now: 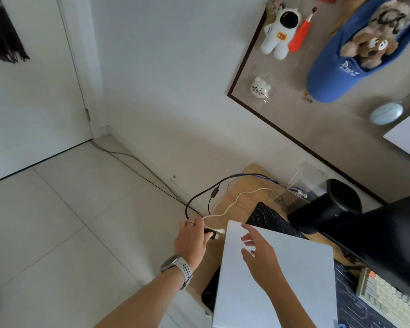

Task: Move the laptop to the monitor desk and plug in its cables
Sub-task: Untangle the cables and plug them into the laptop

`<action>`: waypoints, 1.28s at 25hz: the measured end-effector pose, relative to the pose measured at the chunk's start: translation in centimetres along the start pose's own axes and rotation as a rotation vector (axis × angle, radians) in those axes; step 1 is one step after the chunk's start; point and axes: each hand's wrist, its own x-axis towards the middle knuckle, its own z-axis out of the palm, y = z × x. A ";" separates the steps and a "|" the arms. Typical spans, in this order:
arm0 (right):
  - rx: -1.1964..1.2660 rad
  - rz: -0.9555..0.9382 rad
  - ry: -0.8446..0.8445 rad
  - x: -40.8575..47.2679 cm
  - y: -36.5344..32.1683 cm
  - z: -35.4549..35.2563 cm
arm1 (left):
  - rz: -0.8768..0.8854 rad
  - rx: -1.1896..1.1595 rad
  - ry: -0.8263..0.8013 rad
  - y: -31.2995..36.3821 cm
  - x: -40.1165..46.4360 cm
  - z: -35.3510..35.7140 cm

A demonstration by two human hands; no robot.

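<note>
The closed silver laptop [294, 275] lies flat on the wooden desk [242, 202], partly over a dark desk mat [268, 220]. My left hand [192, 240], with a watch on the wrist, is closed around the plug ends of a black cable [199, 194] and a white cable [237, 200] just off the laptop's left edge. Both cables arc back over the desk's far corner. My right hand [260, 254] hovers above the laptop lid, fingers spread, holding nothing. The monitor [393, 237] stands dark at the right.
A black cylindrical speaker [329, 207] and a clear acrylic box [305, 181] sit at the desk's back. A keyboard [388, 301] lies under the monitor. A pinboard [317, 129] with plush toys hangs on the wall. White tiled floor [69, 221] and a door [33, 102] are at left.
</note>
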 end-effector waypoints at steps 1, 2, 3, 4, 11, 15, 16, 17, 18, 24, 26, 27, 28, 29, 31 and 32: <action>-0.077 -0.014 -0.010 0.9 0.0 0.6 | 0.003 0.006 -0.011 -0.2 0.2 0.4; -0.138 -0.017 -0.024 1.8 0.0 1.1 | 0.005 0.009 -0.027 -0.4 0.3 0.7; -0.184 -0.006 -0.040 2.7 0.0 1.6 | 0.007 0.003 -0.037 -0.5 0.4 1.0; -0.218 0.007 -0.052 3.5 0.1 1.9 | 0.011 -0.007 -0.039 -0.5 0.5 1.3; -0.369 0.095 -0.056 6.4 1.7 2.8 | 0.005 -0.183 0.014 -0.7 0.3 3.7; -0.358 0.111 -0.055 6.5 2.2 2.8 | 0.051 -0.280 0.044 -1.5 0.3 4.7; -0.354 0.114 -0.055 6.6 2.2 2.8 | 0.053 -0.300 0.051 -1.5 0.3 4.8; -0.355 0.115 -0.054 6.7 2.2 2.8 | 0.053 -0.319 0.056 -1.5 0.2 4.9; -0.359 0.116 -0.050 6.8 2.2 2.9 | 0.050 -0.338 0.054 -1.6 0.2 5.0; -0.375 0.125 -0.044 7.3 2.4 2.6 | 0.065 -0.384 0.042 -1.9 0.5 5.5; -0.389 0.126 -0.054 7.5 2.4 2.5 | 0.059 -0.391 0.043 -1.9 0.5 5.6; -0.394 0.127 -0.056 7.5 2.4 2.5 | 0.055 -0.394 0.042 -1.9 0.5 5.6; -0.396 0.127 -0.057 7.6 2.3 2.4 | 0.053 -0.397 0.043 -1.8 0.5 5.6; -0.393 0.127 -0.055 7.6 2.3 2.4 | 0.049 -0.400 0.043 -1.8 0.5 5.6; -0.391 0.128 -0.053 7.7 2.4 2.5 | 0.039 -0.411 0.040 -1.7 0.6 5.7; -0.397 0.130 -0.056 7.7 2.4 2.5 | 0.034 -0.415 0.038 -1.7 0.6 5.8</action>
